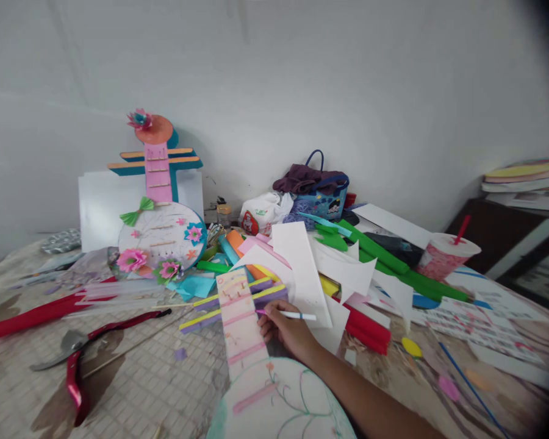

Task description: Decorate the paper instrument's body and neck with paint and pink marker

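Note:
My right hand (286, 332) rests on the table with its fingers closed around a thin white pen (289, 314), whose tip points left at a pink-and-white foam guitar shape (244, 341). That shape has a long neck with purple and yellow crossbars (238, 303) and a round pale body (279, 402) drawn with thin lines. My forearm runs in from the lower right. A finished guitar-shaped craft (158, 201) with paper flowers leans against the wall at the back left. My left hand is out of view.
Red-handled shears (80, 360) lie at the front left beside a red paper roll (32, 317). White foam sheets (311, 268), green rolls (384, 256), a blue bag (320, 198), and a lidded cup with a straw (443, 253) crowd the middle and right.

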`<control>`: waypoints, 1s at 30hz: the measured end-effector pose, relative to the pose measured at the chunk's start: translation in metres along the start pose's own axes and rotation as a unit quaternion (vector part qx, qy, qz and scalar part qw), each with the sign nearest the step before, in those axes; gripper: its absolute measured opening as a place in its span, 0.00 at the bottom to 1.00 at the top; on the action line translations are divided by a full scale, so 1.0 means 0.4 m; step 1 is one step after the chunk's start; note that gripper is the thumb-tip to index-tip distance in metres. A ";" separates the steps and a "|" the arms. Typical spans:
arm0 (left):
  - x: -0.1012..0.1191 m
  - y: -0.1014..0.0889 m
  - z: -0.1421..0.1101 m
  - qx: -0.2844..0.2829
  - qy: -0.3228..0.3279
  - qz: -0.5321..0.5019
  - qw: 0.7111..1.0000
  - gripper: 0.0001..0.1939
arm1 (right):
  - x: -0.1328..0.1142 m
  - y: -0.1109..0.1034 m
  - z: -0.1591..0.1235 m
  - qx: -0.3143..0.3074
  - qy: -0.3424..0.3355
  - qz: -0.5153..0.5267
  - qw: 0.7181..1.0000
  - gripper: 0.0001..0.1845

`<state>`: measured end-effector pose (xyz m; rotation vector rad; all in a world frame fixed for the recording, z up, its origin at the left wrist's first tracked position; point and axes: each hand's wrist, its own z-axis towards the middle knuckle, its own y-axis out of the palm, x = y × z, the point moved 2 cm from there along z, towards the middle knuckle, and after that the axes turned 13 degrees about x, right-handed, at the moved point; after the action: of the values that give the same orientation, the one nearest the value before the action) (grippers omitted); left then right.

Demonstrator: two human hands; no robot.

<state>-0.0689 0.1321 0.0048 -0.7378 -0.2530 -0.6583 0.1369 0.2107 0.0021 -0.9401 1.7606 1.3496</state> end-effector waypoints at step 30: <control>-0.082 0.114 0.270 0.006 0.078 0.006 0.997 0.31 | -0.002 0.001 -0.002 -0.009 -0.014 -0.004 1.000 0.17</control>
<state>-0.0639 0.2474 0.0439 -0.6719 -0.1086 -0.6990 0.1368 0.2100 0.0032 -0.9337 1.7238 1.3694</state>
